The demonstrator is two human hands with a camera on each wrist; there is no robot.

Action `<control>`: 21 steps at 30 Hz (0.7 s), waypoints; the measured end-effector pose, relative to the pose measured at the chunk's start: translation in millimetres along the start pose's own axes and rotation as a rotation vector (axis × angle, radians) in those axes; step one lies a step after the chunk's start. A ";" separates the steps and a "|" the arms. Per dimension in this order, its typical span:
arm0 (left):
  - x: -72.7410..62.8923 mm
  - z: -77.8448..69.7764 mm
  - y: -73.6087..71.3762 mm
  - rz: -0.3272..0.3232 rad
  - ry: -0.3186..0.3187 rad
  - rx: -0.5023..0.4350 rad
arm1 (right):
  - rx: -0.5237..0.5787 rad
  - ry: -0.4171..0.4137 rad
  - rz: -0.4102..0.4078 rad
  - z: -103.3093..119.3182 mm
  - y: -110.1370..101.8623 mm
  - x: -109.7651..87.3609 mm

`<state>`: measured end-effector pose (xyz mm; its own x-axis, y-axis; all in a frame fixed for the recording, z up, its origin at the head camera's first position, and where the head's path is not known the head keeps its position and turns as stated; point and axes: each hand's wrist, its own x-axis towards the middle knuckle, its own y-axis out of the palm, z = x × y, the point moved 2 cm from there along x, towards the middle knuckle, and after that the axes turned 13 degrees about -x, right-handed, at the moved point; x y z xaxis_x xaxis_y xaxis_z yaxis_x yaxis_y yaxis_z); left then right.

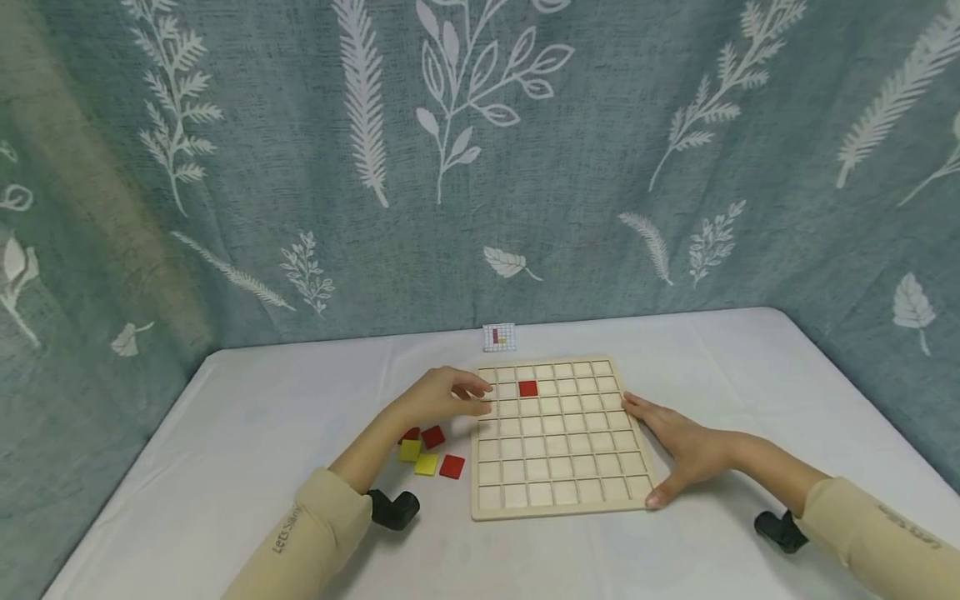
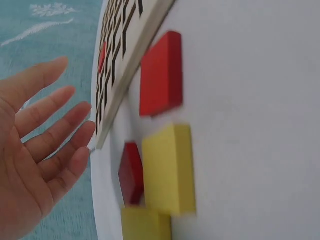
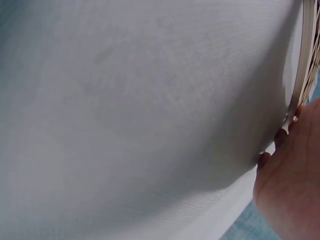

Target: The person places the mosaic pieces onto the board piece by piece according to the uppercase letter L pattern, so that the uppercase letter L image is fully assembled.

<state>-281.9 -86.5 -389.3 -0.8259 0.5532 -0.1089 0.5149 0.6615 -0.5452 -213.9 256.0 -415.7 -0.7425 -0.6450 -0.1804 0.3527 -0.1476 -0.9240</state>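
Note:
A pale wooden grid board (image 1: 555, 511) lies on the white table with one red square tile (image 1: 528, 388) in a cell near its far left. My left hand (image 1: 442, 393) hovers by the board's far left edge. Its fingers are loosely bent and hold nothing, as the left wrist view shows. Below that hand lie loose red tiles (image 1: 452, 467) and yellow tiles (image 1: 426, 464), some overlapping; one red tile is partly hidden. Against the board's right edge rests my right hand (image 1: 686, 446), thumb spread toward the near corner and fingers farther up the side.
Behind the board is a small printed card (image 1: 499, 337) with a grid and coloured squares. A grey-green curtain (image 1: 420, 275) with white leaf patterns hangs behind the table (image 1: 300, 400). Black devices (image 1: 393, 510) sit at both wrists.

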 end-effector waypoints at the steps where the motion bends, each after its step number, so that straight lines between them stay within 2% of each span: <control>1: -1.6 1.0 -1.3 -0.005 -0.010 0.005 | -0.003 0.000 0.000 -0.1 -0.3 -0.5; 7: -14.7 9.9 -12.7 -0.064 -0.063 0.016 | -0.006 0.008 -0.003 -0.3 -1.4 -2.0; 15: -36.5 25.4 -28.8 -0.105 -0.101 -0.008 | 0.017 0.001 0.009 1.6 -1.4 -1.2; 21: -47.0 35.8 -34.2 -0.142 -0.114 0.039 | 0.025 -0.010 0.015 1.8 -0.6 -0.3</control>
<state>-268.8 -153.3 -395.3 -0.9117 0.3926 -0.1208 0.3834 0.7079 -0.5932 -212.8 255.0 -414.6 -0.7312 -0.6550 -0.1906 0.3780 -0.1564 -0.9125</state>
